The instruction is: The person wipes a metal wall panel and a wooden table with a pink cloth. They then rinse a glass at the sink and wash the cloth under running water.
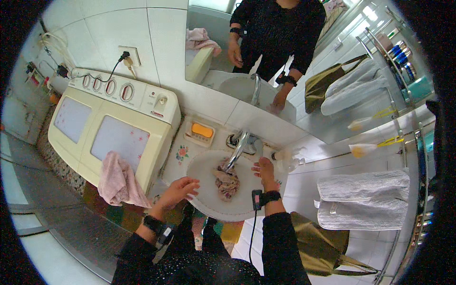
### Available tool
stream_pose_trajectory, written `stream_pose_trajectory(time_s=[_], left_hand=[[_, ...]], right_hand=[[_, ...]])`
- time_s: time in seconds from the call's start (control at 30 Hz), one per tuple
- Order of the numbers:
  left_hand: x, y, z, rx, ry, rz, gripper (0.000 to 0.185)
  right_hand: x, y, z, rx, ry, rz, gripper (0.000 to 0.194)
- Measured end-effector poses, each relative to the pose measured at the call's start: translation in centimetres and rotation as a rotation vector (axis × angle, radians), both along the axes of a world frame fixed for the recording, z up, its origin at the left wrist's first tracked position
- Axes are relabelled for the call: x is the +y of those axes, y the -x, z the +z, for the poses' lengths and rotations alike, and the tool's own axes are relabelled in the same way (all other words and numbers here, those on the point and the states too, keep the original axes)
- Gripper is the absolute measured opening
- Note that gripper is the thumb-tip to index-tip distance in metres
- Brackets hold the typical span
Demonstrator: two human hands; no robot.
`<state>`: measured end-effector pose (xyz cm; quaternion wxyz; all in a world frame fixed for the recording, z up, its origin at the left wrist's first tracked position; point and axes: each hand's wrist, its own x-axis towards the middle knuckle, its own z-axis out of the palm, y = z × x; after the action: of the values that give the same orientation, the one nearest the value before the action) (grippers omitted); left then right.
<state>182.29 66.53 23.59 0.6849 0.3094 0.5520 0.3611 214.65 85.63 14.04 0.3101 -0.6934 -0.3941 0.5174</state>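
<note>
A crumpled, patterned cloth [227,187] lies in the white washbasin [203,203], directly under the spout of the chrome faucet [239,151]. Whether water is flowing cannot be made out. My left hand [183,188] hovers at the basin's left rim with fingers loosely spread and nothing in them. Over the basin's right side, just below the faucet's base, is my right hand [264,171], also bare with its fingers apart. Both hands are clear of the cloth. An orange bar of soap [202,130] rests in a soap dish [200,141] at the basin's back left corner.
On the left stands a cream twin-tub washing machine [94,123] with a pink towel [117,178] draped over its front edge. A mirror [213,64] rises behind the basin. Grey towels [363,199] and an olive bag [317,242] hang at right. A cable runs from my right wristband.
</note>
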Motion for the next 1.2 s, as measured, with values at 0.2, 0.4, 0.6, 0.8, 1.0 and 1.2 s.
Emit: stream_pose_trajectory(time_s=[0.2,0.4,0.6,0.8,1.0,1.2], left_hand=[[3.5,-2.6,-3.0,-0.023,0.003,0.110,0.040],[4.1,-4.2,-6.3,-0.111,0.118,0.137,0.043],[3.1,-5.0,-8.3,-0.236,0.180,0.180,0.043],[2.7,-6.5,-11.6,-0.244,0.202,0.310,0.045],[0.8,-8.1,-15.4,-0.295,0.363,0.416,0.056],[0.5,-10.1,-15.7,-0.511,0.429,0.338,0.053]], right_hand=[[3.0,-0.7,1.6,0.196,-0.071,0.110,0.029],[1.7,-0.4,2.6,0.275,0.001,0.106,0.035],[-1.5,-0.3,2.3,0.411,-0.011,0.013,0.042],[-1.9,-1.4,-3.2,0.258,0.025,0.211,0.034],[-9.2,2.7,-13.3,-0.745,-0.580,0.834,0.033],[-10.3,4.8,-7.6,0.346,0.221,0.393,0.035]])
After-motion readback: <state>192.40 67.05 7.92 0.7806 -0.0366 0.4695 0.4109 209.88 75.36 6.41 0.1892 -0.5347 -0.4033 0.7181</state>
